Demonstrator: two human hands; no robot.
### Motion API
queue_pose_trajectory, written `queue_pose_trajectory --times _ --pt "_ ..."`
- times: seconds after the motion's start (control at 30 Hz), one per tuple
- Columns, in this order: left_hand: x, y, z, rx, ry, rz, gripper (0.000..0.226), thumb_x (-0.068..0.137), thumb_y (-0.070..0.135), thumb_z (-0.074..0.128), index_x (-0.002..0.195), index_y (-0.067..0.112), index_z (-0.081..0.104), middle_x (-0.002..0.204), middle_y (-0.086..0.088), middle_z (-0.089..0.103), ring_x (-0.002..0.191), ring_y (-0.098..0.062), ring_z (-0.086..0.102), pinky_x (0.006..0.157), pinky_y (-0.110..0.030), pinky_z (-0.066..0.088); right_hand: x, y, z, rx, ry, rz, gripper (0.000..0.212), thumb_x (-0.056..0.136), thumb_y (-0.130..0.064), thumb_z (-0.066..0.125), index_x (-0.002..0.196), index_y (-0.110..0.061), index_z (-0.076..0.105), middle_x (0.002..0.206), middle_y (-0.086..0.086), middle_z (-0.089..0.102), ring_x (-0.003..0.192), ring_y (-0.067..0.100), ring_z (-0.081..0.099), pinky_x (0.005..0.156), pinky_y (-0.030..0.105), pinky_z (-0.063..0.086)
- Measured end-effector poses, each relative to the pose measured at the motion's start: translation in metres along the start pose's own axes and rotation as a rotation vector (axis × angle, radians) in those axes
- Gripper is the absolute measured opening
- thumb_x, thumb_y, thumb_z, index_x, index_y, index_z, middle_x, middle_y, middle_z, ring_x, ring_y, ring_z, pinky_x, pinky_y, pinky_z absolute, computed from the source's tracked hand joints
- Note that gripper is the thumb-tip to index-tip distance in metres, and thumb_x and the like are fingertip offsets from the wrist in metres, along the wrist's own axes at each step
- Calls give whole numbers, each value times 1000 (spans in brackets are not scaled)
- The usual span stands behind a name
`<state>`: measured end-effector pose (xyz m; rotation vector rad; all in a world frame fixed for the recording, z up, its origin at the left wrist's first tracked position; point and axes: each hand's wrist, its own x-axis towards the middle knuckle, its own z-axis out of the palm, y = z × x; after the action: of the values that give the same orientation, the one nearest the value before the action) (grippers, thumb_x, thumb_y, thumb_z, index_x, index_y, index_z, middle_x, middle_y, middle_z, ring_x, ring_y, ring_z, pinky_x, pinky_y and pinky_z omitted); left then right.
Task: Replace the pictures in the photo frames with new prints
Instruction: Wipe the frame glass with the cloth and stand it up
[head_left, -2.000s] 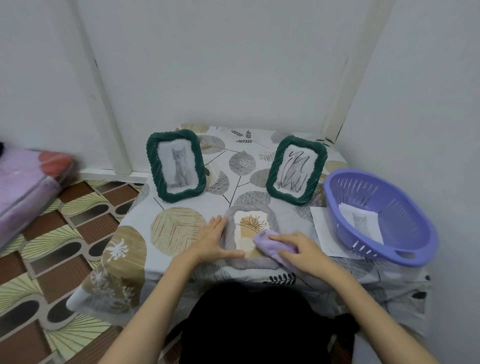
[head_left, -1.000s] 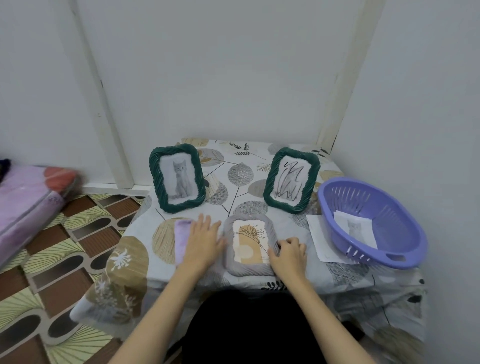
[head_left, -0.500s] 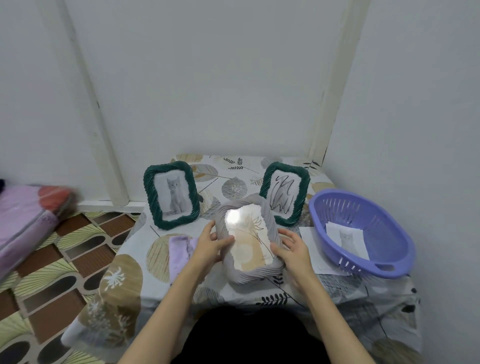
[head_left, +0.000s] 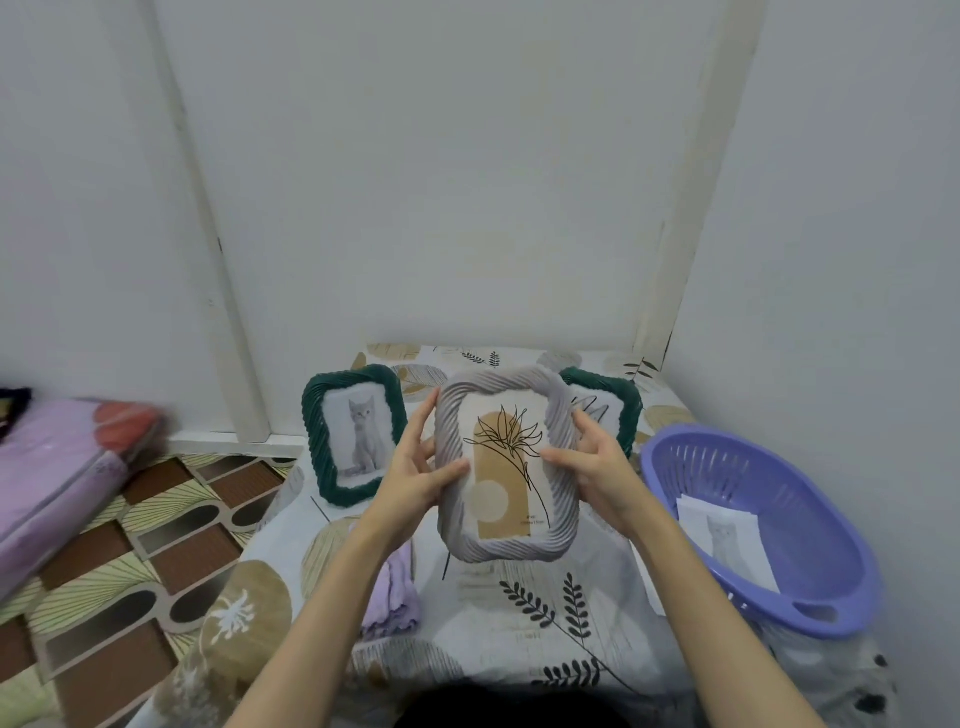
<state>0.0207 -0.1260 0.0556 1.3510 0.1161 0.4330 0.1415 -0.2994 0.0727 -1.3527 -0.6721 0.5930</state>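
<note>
- A grey rectangular photo frame with a twisted rope-like rim (head_left: 506, 462) is lifted off the table, upright and tilted slightly, its front facing the camera. It holds a print with a tan arch, a pale circle and a black line-drawn plant. It is held by its two long sides.
- A dark green rope-rimmed photo frame (head_left: 355, 433) stands upright at the back left of the table, showing a grey kitten picture.
- A second dark green rope-rimmed frame (head_left: 618, 410) stands behind the grey one, mostly hidden; black scribbled lines show in it.
- A white paper print of a grey cat (head_left: 727, 540) lies inside the purple plastic basket (head_left: 831, 592).
</note>
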Motion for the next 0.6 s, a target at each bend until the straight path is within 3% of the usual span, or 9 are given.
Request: queue_pose_trajectory --times 0.07,0.17,0.27,0.4,0.47,0.53,0.6 --pt "9 -3 -8 0 6 6 79 81 -5 59 134 47 31 122 -14 61 106 -28 64 72 -37 58 16 0 2 14 -11 3 60 75 -23 72 130 -28 47 102 32 50 93 30 52 88 54 45" --pt "27 -10 -21 48 37 49 78 81 -5 60 131 48 32 123 -13 61 108 -26 63 79 -38 57 43 4 6 50 6 36 50 83 -47 57 128 -29 49 106 16 52 94 24 50 84 41 45" --pt "54 -19 -32 228 107 125 83 83 -10 56 130 53 27 131 -7 53 110 -16 61 87 -33 54 79 16 2 83 2 88 48 85 -53 43 125 -29 51 124 18 55 116 27 51 102 52 40" --pt "93 -37 -43 398 179 164 93 82 -15 51 135 54 19 145 2 39 114 -11 57 91 -38 53 126 25 -2 42 15 199 43 81 -61 39 109 -34 57 127 19 55 115 28 53 101 49 40" --pt "108 -47 -48 401 203 139 93 83 -13 52 136 56 17 141 4 44 109 -12 60 89 -42 54 149 31 -5 6 43 233 57 74 -69 44 114 -30 58 130 19 53 120 33 50 103 51 37" --pt "123 -57 -52 415 233 118 94 84 -11 53 132 61 17 136 7 48 104 -15 62 88 -44 54 169 35 -6 -48 114 277 84 62 -76 51 122 -17 55 127 20 55 119 36 50 104 52 37" --pt "136 -64 -54 426 244 126 96 83 -11 54 129 65 18 143 8 41 116 -19 56 95 -47 50 184 40 -6 -59 164 312 102 50 -81 57 124 -10 53 120 14 60 112 31 54 103 49 38"
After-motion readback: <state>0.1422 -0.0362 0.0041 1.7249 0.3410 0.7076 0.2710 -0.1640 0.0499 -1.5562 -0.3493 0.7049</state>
